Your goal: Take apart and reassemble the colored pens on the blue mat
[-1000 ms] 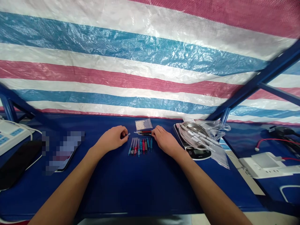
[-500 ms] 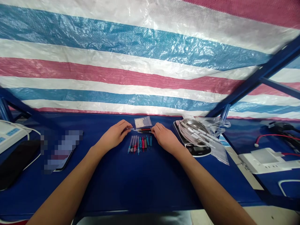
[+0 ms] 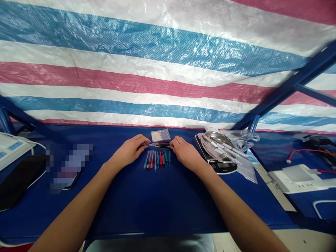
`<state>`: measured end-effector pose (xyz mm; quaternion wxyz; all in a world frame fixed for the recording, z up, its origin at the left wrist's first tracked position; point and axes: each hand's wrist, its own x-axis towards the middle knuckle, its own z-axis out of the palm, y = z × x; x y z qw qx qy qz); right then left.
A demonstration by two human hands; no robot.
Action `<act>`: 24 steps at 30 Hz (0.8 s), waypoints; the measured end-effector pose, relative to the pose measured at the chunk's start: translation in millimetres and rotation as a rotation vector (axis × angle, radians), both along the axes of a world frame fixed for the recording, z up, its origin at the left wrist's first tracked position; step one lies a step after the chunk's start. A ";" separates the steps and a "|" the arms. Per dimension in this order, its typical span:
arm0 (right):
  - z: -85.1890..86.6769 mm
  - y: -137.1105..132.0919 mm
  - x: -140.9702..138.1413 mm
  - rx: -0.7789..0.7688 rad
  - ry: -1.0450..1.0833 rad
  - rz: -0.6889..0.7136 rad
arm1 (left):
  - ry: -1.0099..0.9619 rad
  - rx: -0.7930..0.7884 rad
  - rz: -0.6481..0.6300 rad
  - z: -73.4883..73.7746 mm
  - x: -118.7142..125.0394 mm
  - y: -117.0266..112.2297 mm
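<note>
Hands (image 3: pixel 128 151) gripping thin rods (image 3: pixel 159 144) — blue table (image 3: pixel 157 199), striped tarp (image 3: pixel 131 80)

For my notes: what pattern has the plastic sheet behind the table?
The sheet has red, white, blue stripes; head view.

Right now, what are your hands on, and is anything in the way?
Left hand, right hand at ends of slim red-and-black rods. Row of coloured-handled rods just below.

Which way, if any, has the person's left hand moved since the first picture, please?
Yes: the left hand has shifted slightly rightward, closer to the digital kitchen scale, which serves as the fixed reference in this view.
</note>
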<state>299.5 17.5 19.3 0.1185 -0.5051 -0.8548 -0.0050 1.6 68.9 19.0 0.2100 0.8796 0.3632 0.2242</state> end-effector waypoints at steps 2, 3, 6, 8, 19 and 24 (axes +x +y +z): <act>1.9 -1.8 -3.3 0.010 0.030 0.010 | -0.016 -0.007 -0.012 -0.5 2.9 -2.2; 3.6 -3.1 -5.2 0.023 0.059 0.017 | -0.028 -0.014 -0.013 -1.1 4.3 -3.0; 11.4 -8.8 -10.7 0.064 0.196 0.057 | -0.131 -0.054 0.069 -4.2 7.1 -3.1; 16.2 -12.9 -13.2 0.044 0.274 0.123 | -0.302 -0.129 0.182 -7.5 7.5 -0.5; 10.1 -17.7 -13.9 -0.239 0.457 0.246 | -0.662 -0.379 0.277 -16.8 7.1 6.0; 15.8 -14.1 -14.7 -0.441 1.151 0.112 | -0.453 -0.152 0.121 -3.8 13.0 -8.8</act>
